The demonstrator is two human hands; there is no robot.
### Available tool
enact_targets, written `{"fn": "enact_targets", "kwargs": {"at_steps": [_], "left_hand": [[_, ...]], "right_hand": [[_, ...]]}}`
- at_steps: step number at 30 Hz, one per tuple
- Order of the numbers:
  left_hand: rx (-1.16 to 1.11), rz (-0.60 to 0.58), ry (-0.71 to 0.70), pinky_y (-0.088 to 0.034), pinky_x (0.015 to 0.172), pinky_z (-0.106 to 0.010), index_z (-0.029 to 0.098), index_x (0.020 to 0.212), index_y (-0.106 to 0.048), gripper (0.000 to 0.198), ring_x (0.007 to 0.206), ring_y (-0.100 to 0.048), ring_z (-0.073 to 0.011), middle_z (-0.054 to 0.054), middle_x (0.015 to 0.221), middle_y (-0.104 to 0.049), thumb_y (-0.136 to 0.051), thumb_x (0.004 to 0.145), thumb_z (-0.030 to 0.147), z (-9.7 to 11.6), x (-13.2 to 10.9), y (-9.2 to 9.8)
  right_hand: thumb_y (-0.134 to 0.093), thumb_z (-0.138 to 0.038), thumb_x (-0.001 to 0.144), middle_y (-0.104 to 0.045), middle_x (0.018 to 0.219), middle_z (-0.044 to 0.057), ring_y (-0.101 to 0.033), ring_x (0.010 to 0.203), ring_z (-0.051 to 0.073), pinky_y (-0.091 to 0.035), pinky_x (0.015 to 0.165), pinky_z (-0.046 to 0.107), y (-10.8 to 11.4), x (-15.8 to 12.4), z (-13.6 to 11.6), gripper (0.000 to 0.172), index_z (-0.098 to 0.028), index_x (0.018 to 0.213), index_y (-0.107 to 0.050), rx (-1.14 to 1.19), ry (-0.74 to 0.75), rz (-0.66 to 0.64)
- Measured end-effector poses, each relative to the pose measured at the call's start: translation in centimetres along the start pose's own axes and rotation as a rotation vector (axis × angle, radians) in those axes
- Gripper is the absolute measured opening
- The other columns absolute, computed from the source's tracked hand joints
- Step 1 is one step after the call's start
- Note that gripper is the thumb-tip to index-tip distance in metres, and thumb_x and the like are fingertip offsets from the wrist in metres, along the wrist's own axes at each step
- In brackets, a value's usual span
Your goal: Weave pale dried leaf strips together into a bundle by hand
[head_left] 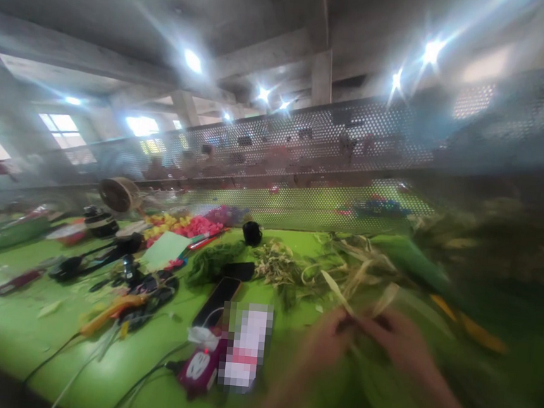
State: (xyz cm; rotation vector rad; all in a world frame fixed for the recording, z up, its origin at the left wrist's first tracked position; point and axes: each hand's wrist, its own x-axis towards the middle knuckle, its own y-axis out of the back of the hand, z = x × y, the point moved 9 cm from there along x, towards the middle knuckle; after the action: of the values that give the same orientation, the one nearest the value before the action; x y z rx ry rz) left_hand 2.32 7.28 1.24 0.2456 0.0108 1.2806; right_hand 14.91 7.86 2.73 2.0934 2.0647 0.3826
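Note:
My left hand [329, 341] and my right hand [396, 337] meet low at the right of the head view, both blurred, with fingers pinched close together. A long pale leaf strip [337, 292] sticks up from the fingers of my left hand. From those of my right hand rises a shorter, wider leaf strip [386, 299]. Where the strips meet between the fingers is hidden. Just beyond the hands lies a loose pile of dry-looking leaf strips [362, 266]. Bunched pale, curled leaf pieces [276, 263] lie left of that pile.
A dark phone [216, 302], a purple power strip [199, 368] with cables, and an orange glue gun [114, 314] lie left of my hands on the green table [142, 377]. Pink petals [198, 226] and a small fan [119, 194] are farther back. A perforated metal screen [276, 160] runs behind.

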Motion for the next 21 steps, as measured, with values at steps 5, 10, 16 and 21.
{"fn": "enact_targets", "kwargs": {"at_steps": [5,10,16,21], "left_hand": [[-0.003,-0.018,0.039,-0.047,0.071,-0.028,0.016,0.077,-0.066,0.009,0.068,-0.054,-0.0145,0.000,0.063,-0.057,-0.058,0.074,0.020,-0.9,-0.2,-0.9],[-0.125,-0.007,0.069,-0.046,0.068,-0.025,0.015,0.073,-0.066,0.008,0.067,-0.053,-0.0134,0.000,0.061,-0.056,-0.060,0.072,0.019,-1.4,-0.1,-1.5],[-0.386,0.124,0.129,-0.038,0.059,-0.021,0.012,0.081,-0.066,0.031,0.057,-0.045,-0.0083,0.000,0.062,-0.055,-0.069,0.070,0.040,-1.2,0.0,0.4],[-0.528,0.183,0.164,-0.032,0.053,-0.020,0.011,0.074,-0.066,0.032,0.051,-0.040,-0.0057,0.002,0.056,-0.051,-0.078,0.060,0.038,-1.5,-0.1,0.5]], "right_hand": [[-0.060,-0.044,0.071,-0.065,0.059,0.000,-0.058,0.057,0.017,-0.045,0.053,0.026,-0.3,-0.3,-0.5,0.025,-0.020,0.066,-0.062,-0.019,0.062,-0.013],[-0.058,-0.045,0.072,-0.059,0.060,-0.002,-0.055,0.056,0.015,-0.044,0.052,0.025,0.5,-0.2,0.0,0.024,-0.021,0.070,-0.060,0.096,0.013,0.067],[-0.065,-0.046,0.070,-0.064,0.071,-0.001,-0.060,0.064,0.016,-0.046,0.053,0.025,-0.4,0.2,1.1,0.037,-0.022,0.097,-0.059,0.279,-0.039,-0.048],[-0.064,-0.041,0.069,-0.064,0.071,0.001,-0.060,0.067,0.018,-0.047,0.057,0.028,-0.2,0.3,0.2,0.025,-0.022,0.083,-0.057,0.221,0.092,0.031]]}}
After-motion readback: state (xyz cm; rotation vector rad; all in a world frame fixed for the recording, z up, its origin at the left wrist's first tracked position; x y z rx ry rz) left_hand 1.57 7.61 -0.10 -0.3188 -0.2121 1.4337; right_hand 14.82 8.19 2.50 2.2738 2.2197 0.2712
